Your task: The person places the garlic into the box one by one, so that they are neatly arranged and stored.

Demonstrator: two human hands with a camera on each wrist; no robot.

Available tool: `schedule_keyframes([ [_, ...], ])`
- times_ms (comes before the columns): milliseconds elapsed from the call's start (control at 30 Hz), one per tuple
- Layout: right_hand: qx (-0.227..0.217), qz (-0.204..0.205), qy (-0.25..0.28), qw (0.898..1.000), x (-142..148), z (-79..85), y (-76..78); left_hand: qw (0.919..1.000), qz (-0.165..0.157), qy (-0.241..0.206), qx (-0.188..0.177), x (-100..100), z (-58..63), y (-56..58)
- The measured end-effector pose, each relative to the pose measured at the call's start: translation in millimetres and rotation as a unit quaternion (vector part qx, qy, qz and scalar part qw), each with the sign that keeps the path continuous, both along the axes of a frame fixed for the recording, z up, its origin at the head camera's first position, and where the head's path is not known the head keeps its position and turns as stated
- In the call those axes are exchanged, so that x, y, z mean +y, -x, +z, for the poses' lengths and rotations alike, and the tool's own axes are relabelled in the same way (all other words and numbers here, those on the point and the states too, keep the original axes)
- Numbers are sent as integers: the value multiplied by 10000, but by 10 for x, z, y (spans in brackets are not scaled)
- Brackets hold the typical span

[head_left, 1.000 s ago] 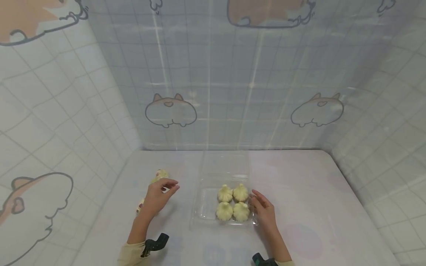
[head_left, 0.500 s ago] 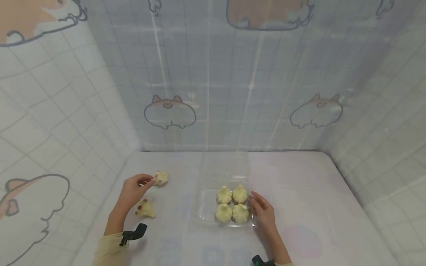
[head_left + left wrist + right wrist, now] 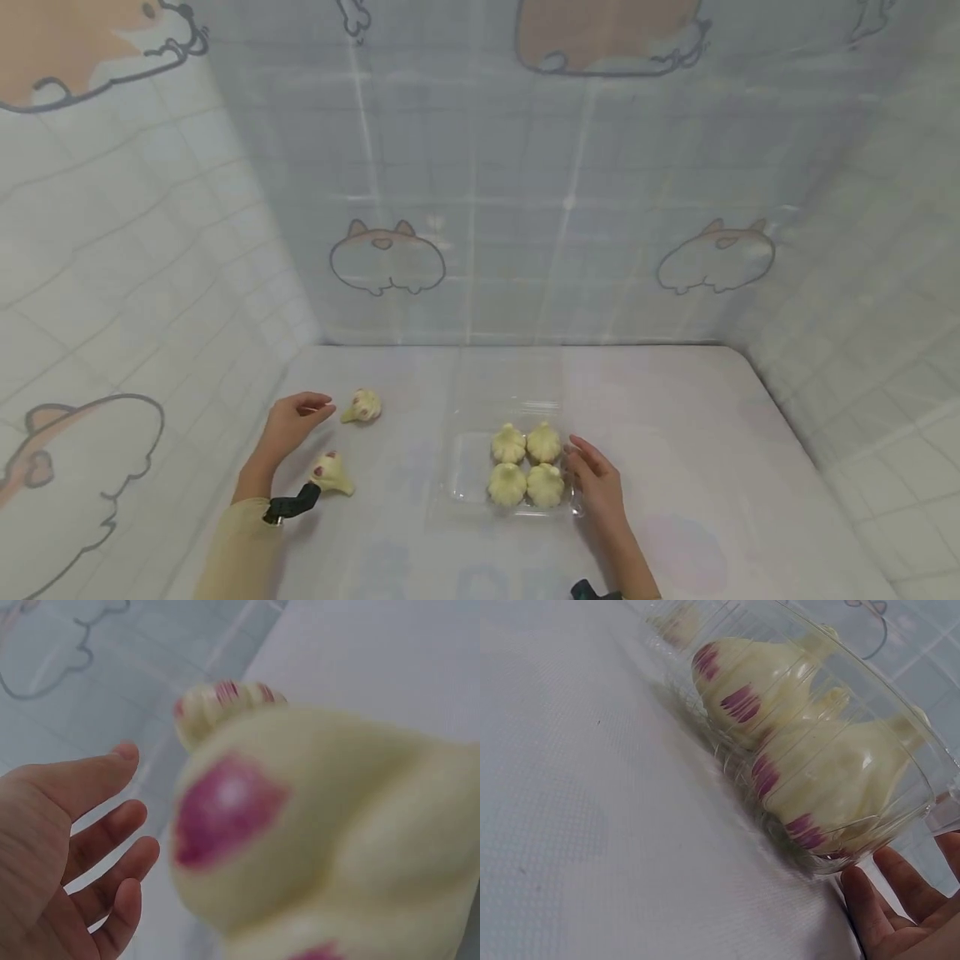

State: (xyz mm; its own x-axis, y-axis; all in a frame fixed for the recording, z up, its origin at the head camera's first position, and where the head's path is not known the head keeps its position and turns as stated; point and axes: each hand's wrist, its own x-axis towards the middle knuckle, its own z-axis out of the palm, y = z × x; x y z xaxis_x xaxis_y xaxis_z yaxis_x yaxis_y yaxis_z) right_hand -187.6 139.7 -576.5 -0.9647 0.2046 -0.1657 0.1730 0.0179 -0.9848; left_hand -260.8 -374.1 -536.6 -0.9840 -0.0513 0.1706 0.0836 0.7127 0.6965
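Left hand (image 3: 288,421) resting on the desk (image 3: 690,433) at the left, fingers loose and spread, holding nothing; fingertips (image 3: 124,752) just short of the far garlic bulb (image 3: 363,406), not touching. Nearer and beside the left wrist, a second loose garlic bulb (image 3: 331,472), lying tilted with a purple patch showing, filling the left wrist view up close (image 3: 315,840). Toward the middle, a clear plastic clamshell box (image 3: 465,487) with its lid folded back, holding four garlic bulbs (image 3: 527,465) packed two by two at its right end. Seen through the box wall from the right wrist, purple streaks on those bulbs (image 3: 810,772). Right hand (image 3: 597,483) flat against the right side of the box, fingers (image 3: 877,900) straight and touching its wall, gripping nothing.
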Motion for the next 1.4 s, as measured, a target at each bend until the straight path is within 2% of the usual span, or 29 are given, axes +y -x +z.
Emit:
schedule_keyframes([
  [200,75,22,-42,10000,20,29,-5,9980,-185,-452,-404,-29,-130,166],
  [367,55,33,-44,10000,-10,21,-18,9928,-277,-618,-983,-55,-291,181],
  [500,-29,103,-93,9999,-25,0,-43,9904,-262,-640,-1199,-70,-401,168],
  [733,-41,59,-41,10000,-24,-21,-37,9919,-362,-590,-1061,-22,-422,219],
  [933,-67,-54,57,9999,-31,-3,-18,9939,-414,-279,-986,32,-408,288],
  [1067,-111,-45,32,9999,-31,13,-16,9940,-329,-134,-1031,48,-402,284],
  [1400,-125,-41,-40,9999,-12,-21,-3,9951,-311,-279,-894,16,-359,255],
])
